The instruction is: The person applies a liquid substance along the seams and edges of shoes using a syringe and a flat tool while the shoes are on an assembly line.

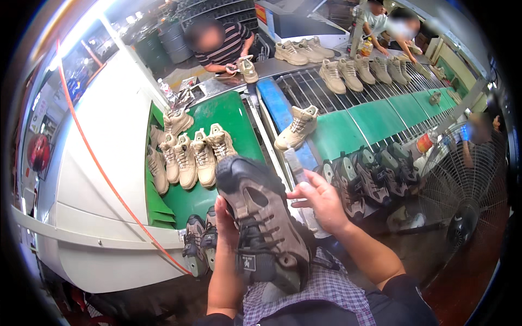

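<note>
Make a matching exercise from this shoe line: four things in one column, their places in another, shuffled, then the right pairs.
1. brown and black shoe
2. single tan boot
3. cluster of tan boots
4. row of grey shoes

A. on the green belt, left
B. beside the fan, right
C. held in the left hand
D. alone by the blue strip

Pairs: 1-C, 2-D, 3-A, 4-B

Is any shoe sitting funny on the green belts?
Yes. One beige boot stands alone at the belt's edge, turned askew, apart from the neat beige row. The left hand holds a grey-brown shoe; the right hand is open beside it.
</note>
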The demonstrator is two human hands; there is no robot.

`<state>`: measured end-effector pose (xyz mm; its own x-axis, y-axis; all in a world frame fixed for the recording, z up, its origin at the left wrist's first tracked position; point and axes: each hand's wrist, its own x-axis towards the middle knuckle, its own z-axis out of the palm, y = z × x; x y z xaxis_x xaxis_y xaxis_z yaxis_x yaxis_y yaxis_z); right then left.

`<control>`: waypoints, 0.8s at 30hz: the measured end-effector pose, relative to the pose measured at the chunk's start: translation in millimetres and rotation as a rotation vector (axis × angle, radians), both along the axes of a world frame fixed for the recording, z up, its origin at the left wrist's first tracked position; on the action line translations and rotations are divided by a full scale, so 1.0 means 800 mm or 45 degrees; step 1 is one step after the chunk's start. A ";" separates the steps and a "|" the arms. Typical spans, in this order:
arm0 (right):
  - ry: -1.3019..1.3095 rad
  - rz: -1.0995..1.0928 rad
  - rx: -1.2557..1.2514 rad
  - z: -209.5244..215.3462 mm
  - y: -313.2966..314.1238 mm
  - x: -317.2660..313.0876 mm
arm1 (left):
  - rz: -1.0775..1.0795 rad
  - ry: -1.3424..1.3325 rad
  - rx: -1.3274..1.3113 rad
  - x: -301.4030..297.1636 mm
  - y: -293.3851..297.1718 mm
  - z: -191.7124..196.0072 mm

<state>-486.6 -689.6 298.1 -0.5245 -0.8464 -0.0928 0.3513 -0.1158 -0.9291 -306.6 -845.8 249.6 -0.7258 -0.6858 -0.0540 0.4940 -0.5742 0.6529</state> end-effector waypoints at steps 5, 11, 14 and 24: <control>-0.097 -0.021 0.097 -0.016 0.002 0.008 | -0.257 0.068 0.296 0.000 0.017 -0.025; 0.068 -0.001 0.086 -0.015 0.002 0.009 | -0.219 -0.272 -0.218 0.015 -0.012 0.008; 0.140 0.084 0.070 -0.010 -0.003 0.011 | -0.227 -0.347 -0.334 0.029 -0.023 -0.004; 0.394 0.276 -0.040 -0.019 -0.055 -0.012 | -0.273 -0.181 0.341 0.044 0.025 -0.060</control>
<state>-495.9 -733.5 282.7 -0.3321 -0.9406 0.0702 0.0738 -0.1001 -0.9922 -271.6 -825.4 201.4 -0.8239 -0.4665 -0.3218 0.2589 -0.8149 0.5186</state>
